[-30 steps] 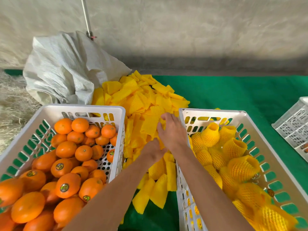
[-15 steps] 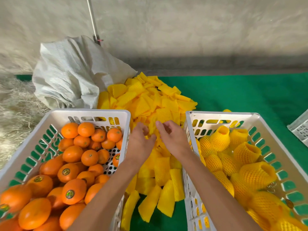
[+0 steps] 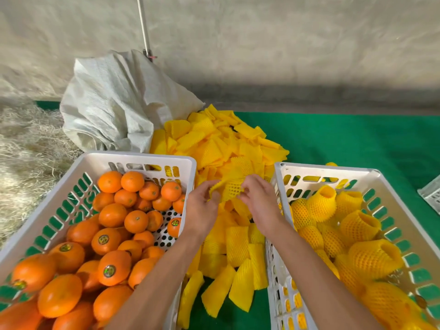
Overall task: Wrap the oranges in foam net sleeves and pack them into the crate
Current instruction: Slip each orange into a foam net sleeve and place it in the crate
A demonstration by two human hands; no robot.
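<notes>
Both hands, left hand (image 3: 202, 208) and right hand (image 3: 260, 201), now pinch a lifted foam net sleeve (image 3: 227, 188) (crate (image 3: 390, 186) part-filled, many oranges (image 3: 112, 239) left).

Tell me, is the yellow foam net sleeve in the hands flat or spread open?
Partly spread: left hand and right hand pinch the yellow foam net sleeve at opposite edges, its mesh stretched.

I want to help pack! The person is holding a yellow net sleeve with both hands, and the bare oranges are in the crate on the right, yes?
Not quite. Both hands, left hand and right hand, do hold the net sleeve, but the head view shows the bare oranges in the left crate. The right crate holds wrapped ones.
</notes>
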